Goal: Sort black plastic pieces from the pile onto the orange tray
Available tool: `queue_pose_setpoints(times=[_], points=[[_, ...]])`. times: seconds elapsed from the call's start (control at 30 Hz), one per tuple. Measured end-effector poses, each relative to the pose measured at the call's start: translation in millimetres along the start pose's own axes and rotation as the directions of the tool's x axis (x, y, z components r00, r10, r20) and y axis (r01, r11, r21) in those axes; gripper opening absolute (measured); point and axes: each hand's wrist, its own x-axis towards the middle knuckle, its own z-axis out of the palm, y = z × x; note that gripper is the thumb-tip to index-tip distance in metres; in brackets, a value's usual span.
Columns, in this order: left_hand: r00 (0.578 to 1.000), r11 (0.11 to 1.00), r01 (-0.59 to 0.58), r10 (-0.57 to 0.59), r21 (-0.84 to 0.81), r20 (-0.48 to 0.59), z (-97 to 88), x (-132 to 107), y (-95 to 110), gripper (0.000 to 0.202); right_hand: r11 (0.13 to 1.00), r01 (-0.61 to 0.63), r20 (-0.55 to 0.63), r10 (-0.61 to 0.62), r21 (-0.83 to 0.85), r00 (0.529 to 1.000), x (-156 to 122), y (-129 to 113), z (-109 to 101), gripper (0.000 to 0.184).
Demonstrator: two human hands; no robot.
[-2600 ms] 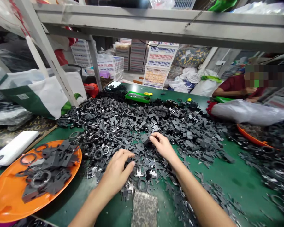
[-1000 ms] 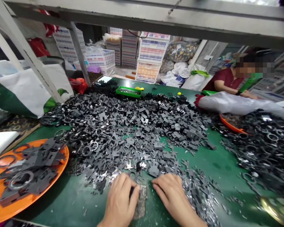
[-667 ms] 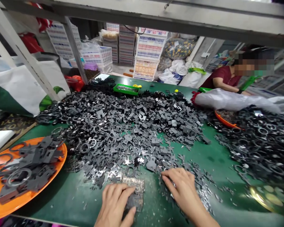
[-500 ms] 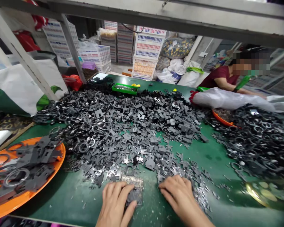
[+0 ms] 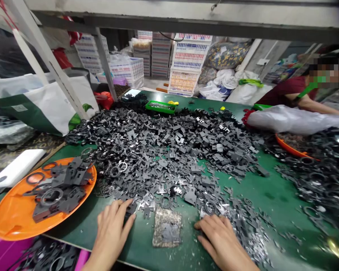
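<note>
Bright, even overhead light is falling across a crowded sorting bench.

Soft light is washing the green felt-topped table [image 5: 271, 195] and glinting off the heap of dark grey stamped plastic parts [image 5: 172, 146]. The left hand [image 5: 111, 229] and the round orange plastic tray [image 5: 14, 218] are casting only soft shadows beside them. The wide lens is stretching the frame's edges, and the right side is smearing into blur, with a yellowish flare showing low in that corner.
</note>
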Motion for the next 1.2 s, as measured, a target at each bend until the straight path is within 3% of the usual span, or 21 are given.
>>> queue_pose_setpoints(times=[0.17, 0.27, 0.37, 0.47, 0.63, 0.77, 0.9, 1.0, 1.13, 1.2], points=[[0.999, 0.997, -0.034, 0.035, -0.072, 0.012, -1.0, 4.2, -2.6, 0.014, 0.998, -0.038, 0.069, 0.034, 0.059, 0.997, -4.1, -0.2, -1.9, 0.013], [0.999, 0.962, 0.043, -0.047, -0.271, -0.01, 0.3, 3.1, -4.4, 0.013, 0.981, -0.129, 0.07, 0.12, 0.144, 0.99, -3.9, -3.7, -7.2, 0.017], [0.979, 0.787, 0.204, -0.168, -0.583, 0.116, 1.0, 1.1, 0.2, 0.018, 0.936, -0.185, 0.048, 0.179, 0.299, 0.983, -1.8, -8.8, -11.6, 0.016], [0.938, 0.603, 0.337, -0.148, -0.723, 0.313, 1.8, -3.3, 18.7, 0.018, 0.865, -0.212, 0.018, 0.229, 0.455, 0.973, 3.7, -20.0, -12.5, 0.014], [0.831, 0.455, 0.508, -0.038, -0.731, 0.554, 3.7, -10.7, 55.5, 0.034, 0.726, -0.175, 0.032, 0.207, 0.665, 0.978, 18.0, -52.2, -12.2, 0.01], [0.793, 0.426, 0.529, 0.061, -0.734, 0.606, 0.3, -8.2, 66.9, 0.04, 0.655, -0.162, 0.045, 0.192, 0.738, 0.98, 24.8, -70.0, -14.9, 0.006], [0.76, 0.376, 0.564, 0.112, -0.735, 0.64, -3.4, -6.2, 71.6, 0.043, 0.694, -0.128, 0.015, 0.166, 0.709, 0.986, 25.7, -72.6, -16.6, 0.007], [0.764, 0.297, 0.58, 0.123, -0.758, 0.633, -4.3, -10.2, 76.1, 0.046, 0.747, -0.087, -0.018, 0.131, 0.659, 0.991, 25.5, -70.6, -15.7, 0.009], [0.77, 0.1, 0.634, 0.017, -0.767, 0.638, -3.9, -16.1, 80.3, 0.054, 0.798, -0.056, -0.067, 0.119, 0.6, 0.991, 24.5, -69.4, -14.0, 0.01], [0.766, 0.049, 0.643, -0.04, -0.765, 0.641, -2.7, -15.7, 79.5, 0.052, 0.797, -0.05, -0.075, 0.119, 0.601, 0.99, 23.5, -69.4, -13.1, 0.009]])
